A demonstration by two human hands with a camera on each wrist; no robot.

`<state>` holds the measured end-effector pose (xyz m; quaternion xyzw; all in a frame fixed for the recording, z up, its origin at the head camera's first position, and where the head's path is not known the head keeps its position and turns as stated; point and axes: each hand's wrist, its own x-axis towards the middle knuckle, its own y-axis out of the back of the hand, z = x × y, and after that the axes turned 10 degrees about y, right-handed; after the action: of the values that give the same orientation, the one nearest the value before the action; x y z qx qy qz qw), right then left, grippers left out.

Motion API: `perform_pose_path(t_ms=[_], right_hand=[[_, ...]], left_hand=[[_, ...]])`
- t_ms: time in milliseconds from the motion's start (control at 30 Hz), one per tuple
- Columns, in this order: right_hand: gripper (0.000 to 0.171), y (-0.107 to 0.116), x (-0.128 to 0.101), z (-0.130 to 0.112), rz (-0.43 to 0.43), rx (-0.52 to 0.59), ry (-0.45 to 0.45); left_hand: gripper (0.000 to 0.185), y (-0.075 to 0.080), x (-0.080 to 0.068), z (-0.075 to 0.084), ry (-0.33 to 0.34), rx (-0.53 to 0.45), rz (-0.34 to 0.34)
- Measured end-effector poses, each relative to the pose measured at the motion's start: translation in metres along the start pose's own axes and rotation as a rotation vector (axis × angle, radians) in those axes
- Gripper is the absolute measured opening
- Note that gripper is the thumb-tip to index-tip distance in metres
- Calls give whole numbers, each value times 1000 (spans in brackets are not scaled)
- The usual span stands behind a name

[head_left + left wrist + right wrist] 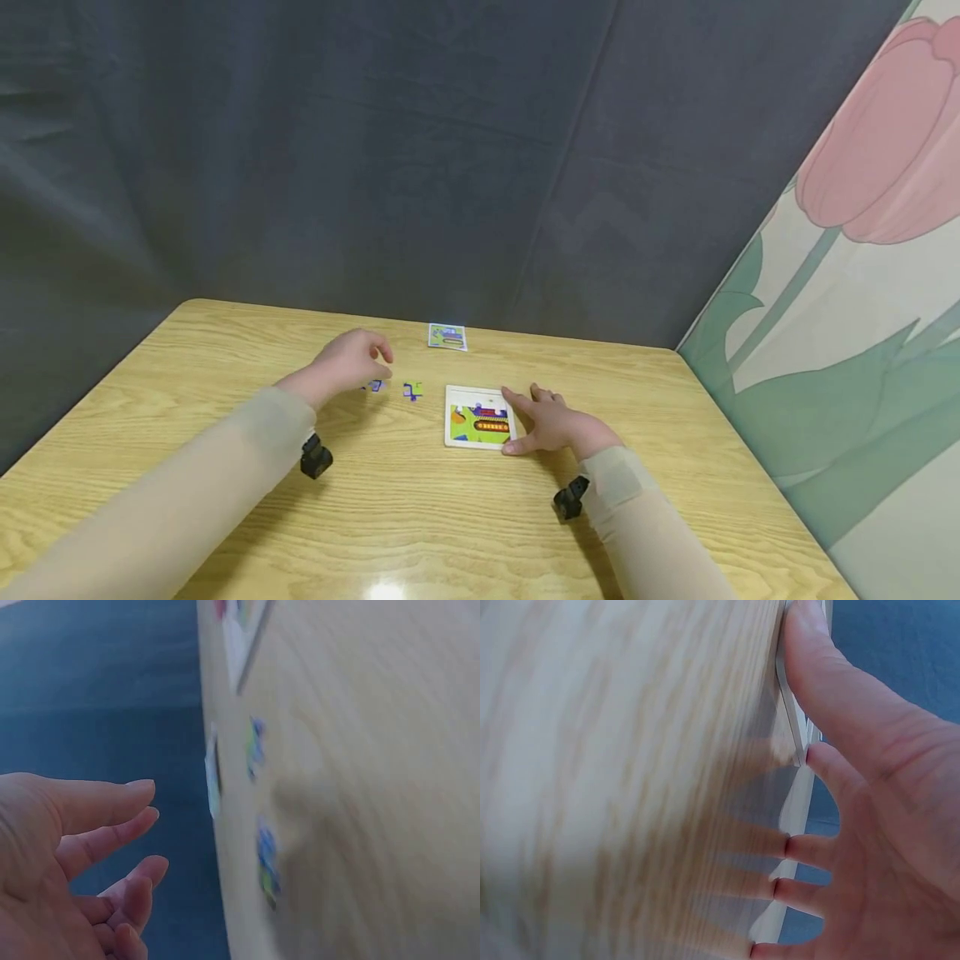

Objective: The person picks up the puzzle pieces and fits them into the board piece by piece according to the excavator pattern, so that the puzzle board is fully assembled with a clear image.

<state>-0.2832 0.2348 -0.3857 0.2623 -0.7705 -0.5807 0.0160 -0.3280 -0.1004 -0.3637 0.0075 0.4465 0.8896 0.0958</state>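
Note:
A small white puzzle tray point(447, 421) lies on the table, its lower part filled with pieces forming a colourful picture. At its right edge is my right hand point(555, 423), fingers spread, with thumb and index finger touching the tray's right side. The other fingertips rest on the tabletop in the right wrist view. My left hand point(347, 362) hovers left of the tray with nothing between its parted thumb and fingers. Below it lies a blue and purple puzzle piece point(376, 386), partly covered by the hand in the head view. A green and purple puzzle piece point(417, 390) lies between that hand and the tray.
A small picture card point(447, 337) lies near the back edge of the wooden table point(360, 517). Behind the table hangs a dark curtain point(375, 167). A wall with a painted tulip point(877, 142) borders the right side.

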Motion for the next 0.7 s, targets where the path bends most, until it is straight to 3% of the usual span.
perform_pose_path(t_ms=[267, 533, 700], right_hand=[[100, 0, 1, 1, -5, -9, -3], [100, -1, 0, 0, -10, -16, -23], [99, -1, 1, 0, -10, -18, -30]], left_hand=[[35, 20, -14, -51, 76, 36, 16], [48, 33, -18, -75, 143, 81, -25], [39, 32, -19, -85, 158, 98, -23]])
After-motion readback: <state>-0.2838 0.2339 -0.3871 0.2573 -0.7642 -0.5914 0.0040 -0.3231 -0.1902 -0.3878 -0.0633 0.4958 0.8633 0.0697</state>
